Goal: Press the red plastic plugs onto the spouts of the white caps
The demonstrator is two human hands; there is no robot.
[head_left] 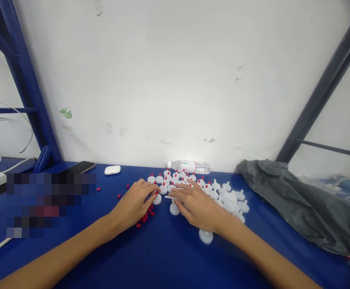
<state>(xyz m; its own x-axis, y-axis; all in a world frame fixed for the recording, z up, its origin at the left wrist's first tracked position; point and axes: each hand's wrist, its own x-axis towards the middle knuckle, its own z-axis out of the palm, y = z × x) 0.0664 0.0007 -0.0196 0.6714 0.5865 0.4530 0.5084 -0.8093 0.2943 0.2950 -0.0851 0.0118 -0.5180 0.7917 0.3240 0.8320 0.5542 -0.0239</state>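
My left hand (pixel 134 202) has its thumb and fingertips closed around the red tip of a white nozzle cap (pixel 156 199), which stands on the blue table. Small loose red tips (pixel 145 218) lie beneath and beside that hand. My right hand (pixel 197 205) is bent over another white nozzle cap (pixel 175 208), its thumb and fingers at the cap; the spout points left and bears no red tip. Behind the hands stand several white caps with red tips (pixel 167 171). Several plain white caps (pixel 230 200) are heaped to the right, and one plain cap (pixel 205 236) sits below my right wrist.
A clear plastic bottle (pixel 189 166) lies against the wall. To the left are a white case (pixel 112 170), a dark phone (pixel 84 166) and a blurred-out patch. A grey plastic bag (pixel 292 204) covers the right side. Metal posts (pixel 31 76) frame the table (pixel 150 261).
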